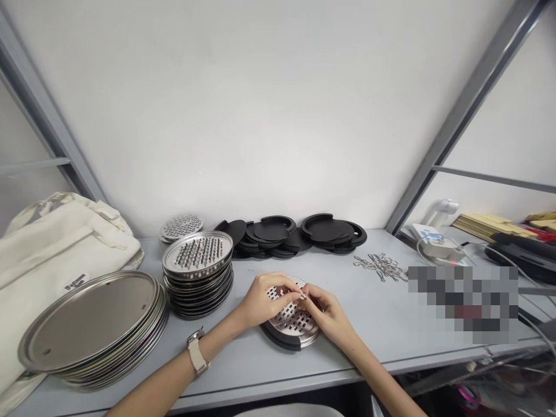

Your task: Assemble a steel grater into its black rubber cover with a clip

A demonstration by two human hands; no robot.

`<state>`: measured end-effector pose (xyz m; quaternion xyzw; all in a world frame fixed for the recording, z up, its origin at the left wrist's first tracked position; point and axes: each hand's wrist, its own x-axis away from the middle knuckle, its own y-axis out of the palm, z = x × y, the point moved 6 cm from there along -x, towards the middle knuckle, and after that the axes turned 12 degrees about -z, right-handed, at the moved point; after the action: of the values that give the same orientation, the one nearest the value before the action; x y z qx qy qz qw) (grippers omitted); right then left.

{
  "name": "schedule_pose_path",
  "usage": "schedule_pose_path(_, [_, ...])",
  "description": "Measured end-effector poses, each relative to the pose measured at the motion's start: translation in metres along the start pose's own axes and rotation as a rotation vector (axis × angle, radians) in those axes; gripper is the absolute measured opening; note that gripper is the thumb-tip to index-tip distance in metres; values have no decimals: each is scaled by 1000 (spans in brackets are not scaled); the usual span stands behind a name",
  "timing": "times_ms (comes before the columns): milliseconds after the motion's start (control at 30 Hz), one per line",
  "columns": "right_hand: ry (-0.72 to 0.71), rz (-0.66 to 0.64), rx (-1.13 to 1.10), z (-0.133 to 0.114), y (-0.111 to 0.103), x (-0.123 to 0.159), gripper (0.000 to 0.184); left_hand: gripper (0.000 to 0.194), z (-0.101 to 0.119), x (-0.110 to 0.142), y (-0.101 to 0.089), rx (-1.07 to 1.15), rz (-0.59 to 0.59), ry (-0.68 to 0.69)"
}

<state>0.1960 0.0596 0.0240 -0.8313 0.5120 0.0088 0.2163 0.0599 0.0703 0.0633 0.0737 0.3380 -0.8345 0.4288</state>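
A round metal grater disc point(294, 319) lies on the grey table in front of me, with a black curved holder point(281, 339) along its near edge. Over the disc, my left hand point(268, 298) pinches a small shiny metal piece point(303, 296) between thumb and forefinger. My right hand point(329, 314) meets it from the other side, its fingertips closed on the same piece. The piece is too small to name, and fingers hide part of it. Off to the right lies a loose heap of thin metal wire clips point(380, 267).
Stacked grater discs point(198, 255) and large round metal plates point(93, 324) stand at left, beside a cream canvas bag point(72, 237). Black round holders point(271, 231) are piled along the wall. A white device with cables point(436, 243) sits at right, near a pixelated patch.
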Motion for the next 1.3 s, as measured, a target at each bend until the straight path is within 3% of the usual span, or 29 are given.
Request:
schedule_pose_path(167, [-96, 118, 224, -9, -1, 6, 12, 10, -1, 0, -1, -22, 17, -35])
schedule_pose_path(333, [-108, 159, 320, -7, -2, 9, 18, 13, -1, 0, -1, -13, 24, -45])
schedule_pose_path(467, [-55, 162, 210, -1, -5, 8, 24, 13, -1, 0, -1, 15, 13, -22])
schedule_pose_path(633, [104, 13, -130, 8, -1, 4, 43, 12, 0, 1, 2, 59, -47, 22])
schedule_pose_path(733, [126, -33, -218, 6, -1, 2, 48, 12, 0, 2, 4, 73, -74, 25])
schedule_pose_path(867, [77, -30, -181, 1, -2, -1, 45, 12, 2, 1, 4, 59, -46, 19])
schedule_pose_path(1067, [2, 23, -207, 6, -2, -2, 21, 12, 4, 0, 1, 42, -6, -21])
schedule_pose_path(1300, [21, 109, -282, 7, -7, 0, 23, 15, -18, 0, 1, 98, 65, -160])
